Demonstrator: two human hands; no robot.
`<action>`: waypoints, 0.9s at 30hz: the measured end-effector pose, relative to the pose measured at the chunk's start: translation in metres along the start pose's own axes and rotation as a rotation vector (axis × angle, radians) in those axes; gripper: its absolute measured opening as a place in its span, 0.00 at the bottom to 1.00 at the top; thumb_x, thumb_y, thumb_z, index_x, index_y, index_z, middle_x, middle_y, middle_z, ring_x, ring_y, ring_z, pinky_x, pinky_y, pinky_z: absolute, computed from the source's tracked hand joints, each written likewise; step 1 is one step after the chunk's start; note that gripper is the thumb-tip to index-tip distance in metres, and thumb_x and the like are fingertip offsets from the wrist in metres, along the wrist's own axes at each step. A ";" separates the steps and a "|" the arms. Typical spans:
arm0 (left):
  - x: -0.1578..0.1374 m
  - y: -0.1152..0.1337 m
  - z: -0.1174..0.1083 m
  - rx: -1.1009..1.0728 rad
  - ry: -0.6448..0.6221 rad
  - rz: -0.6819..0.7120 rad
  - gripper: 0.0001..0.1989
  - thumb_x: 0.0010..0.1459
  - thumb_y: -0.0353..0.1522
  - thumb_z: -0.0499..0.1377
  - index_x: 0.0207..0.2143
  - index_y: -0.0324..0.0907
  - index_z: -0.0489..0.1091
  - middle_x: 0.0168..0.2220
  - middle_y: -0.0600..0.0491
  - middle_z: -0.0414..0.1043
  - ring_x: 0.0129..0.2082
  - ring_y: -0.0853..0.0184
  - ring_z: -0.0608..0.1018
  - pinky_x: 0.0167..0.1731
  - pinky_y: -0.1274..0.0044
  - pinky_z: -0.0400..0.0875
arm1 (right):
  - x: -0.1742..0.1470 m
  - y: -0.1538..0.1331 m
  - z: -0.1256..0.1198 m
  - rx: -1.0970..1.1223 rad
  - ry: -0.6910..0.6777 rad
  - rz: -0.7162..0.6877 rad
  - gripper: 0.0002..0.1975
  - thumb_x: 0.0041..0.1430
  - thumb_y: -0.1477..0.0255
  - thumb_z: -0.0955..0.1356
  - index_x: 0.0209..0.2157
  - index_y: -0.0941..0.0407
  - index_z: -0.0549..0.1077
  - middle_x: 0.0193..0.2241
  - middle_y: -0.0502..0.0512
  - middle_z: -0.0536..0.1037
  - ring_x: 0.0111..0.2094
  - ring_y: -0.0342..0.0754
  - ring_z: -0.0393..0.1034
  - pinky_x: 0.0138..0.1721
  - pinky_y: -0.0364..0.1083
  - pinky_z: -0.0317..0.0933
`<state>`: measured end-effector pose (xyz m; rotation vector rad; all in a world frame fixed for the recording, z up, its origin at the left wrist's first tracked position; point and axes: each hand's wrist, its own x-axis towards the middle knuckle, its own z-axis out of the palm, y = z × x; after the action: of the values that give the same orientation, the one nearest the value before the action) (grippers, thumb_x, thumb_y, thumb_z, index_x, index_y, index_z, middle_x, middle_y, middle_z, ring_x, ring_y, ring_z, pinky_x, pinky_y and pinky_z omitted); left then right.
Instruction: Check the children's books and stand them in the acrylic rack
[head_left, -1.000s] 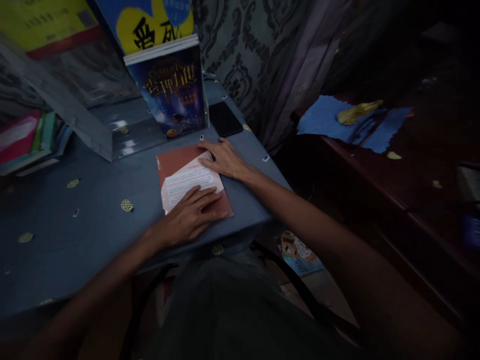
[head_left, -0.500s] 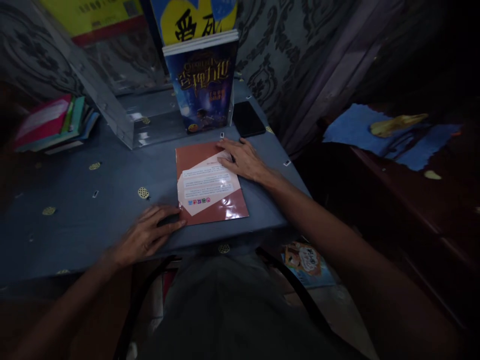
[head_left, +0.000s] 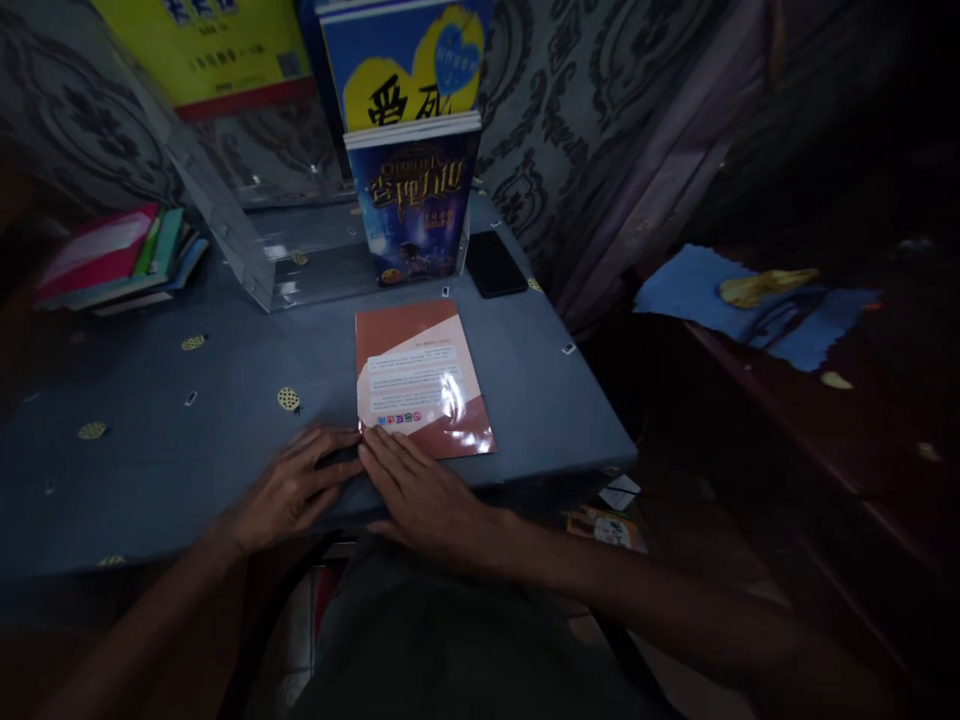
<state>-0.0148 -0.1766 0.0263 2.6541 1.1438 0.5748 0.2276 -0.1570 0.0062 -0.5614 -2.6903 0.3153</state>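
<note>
A thin glossy booklet point(head_left: 420, 375), reddish brown with a pale printed panel, lies flat near the front edge of the table. My left hand point(head_left: 296, 485) rests at its near left corner, fingertips touching the edge, fingers stretched out. Beside it, my right hand point(head_left: 424, 495) lies over the near left part of the booklet, fingers extended and close together on the cover. The two hands almost meet at that corner. Part of the booklet's near edge is hidden under my right hand.
The table point(head_left: 187, 480) has a grey-blue patterned cloth. Behind the booklet, a clear stand point(head_left: 259, 280) and upright books point(head_left: 412, 210) stand at the back. A black phone point(head_left: 496, 265) lies right of them. Stacked books point(head_left: 124, 255) sit at the left. Blue cloth point(head_left: 675, 290) lies far right.
My right hand has moved from the booklet's far right corner to its near left corner, beside my left hand. My left hand stays there. The view has tilted up slightly.
</note>
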 end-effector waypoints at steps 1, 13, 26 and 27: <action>-0.001 -0.001 0.001 0.005 0.005 -0.002 0.23 0.66 0.26 0.53 0.61 0.51 0.69 0.57 0.45 0.72 0.58 0.58 0.74 0.56 0.61 0.72 | -0.006 0.002 0.000 -0.012 0.006 0.013 0.40 0.66 0.60 0.69 0.66 0.76 0.57 0.68 0.80 0.57 0.71 0.64 0.49 0.70 0.58 0.53; -0.005 -0.001 0.002 -0.012 -0.004 -0.069 0.24 0.66 0.26 0.53 0.60 0.55 0.70 0.63 0.49 0.69 0.60 0.58 0.73 0.57 0.60 0.72 | -0.083 0.042 -0.028 -0.011 0.090 0.215 0.34 0.70 0.72 0.63 0.73 0.55 0.47 0.68 0.66 0.62 0.68 0.57 0.58 0.66 0.65 0.60; 0.064 -0.073 0.003 0.192 -0.076 -0.091 0.24 0.70 0.31 0.48 0.66 0.49 0.62 0.68 0.44 0.62 0.67 0.56 0.67 0.62 0.57 0.68 | -0.002 0.139 -0.047 0.062 -0.018 0.318 0.27 0.71 0.63 0.62 0.66 0.61 0.64 0.67 0.69 0.63 0.71 0.58 0.53 0.69 0.64 0.50; 0.069 -0.076 0.003 0.178 -0.075 -0.096 0.23 0.71 0.32 0.48 0.66 0.48 0.63 0.68 0.43 0.62 0.67 0.57 0.67 0.62 0.58 0.67 | 0.005 0.146 -0.047 0.048 -0.031 0.339 0.27 0.72 0.63 0.62 0.66 0.61 0.64 0.68 0.69 0.62 0.71 0.57 0.52 0.70 0.64 0.48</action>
<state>-0.0203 -0.0742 0.0172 2.7213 1.3499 0.3694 0.2914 -0.0173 0.0082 -1.0072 -2.6007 0.4810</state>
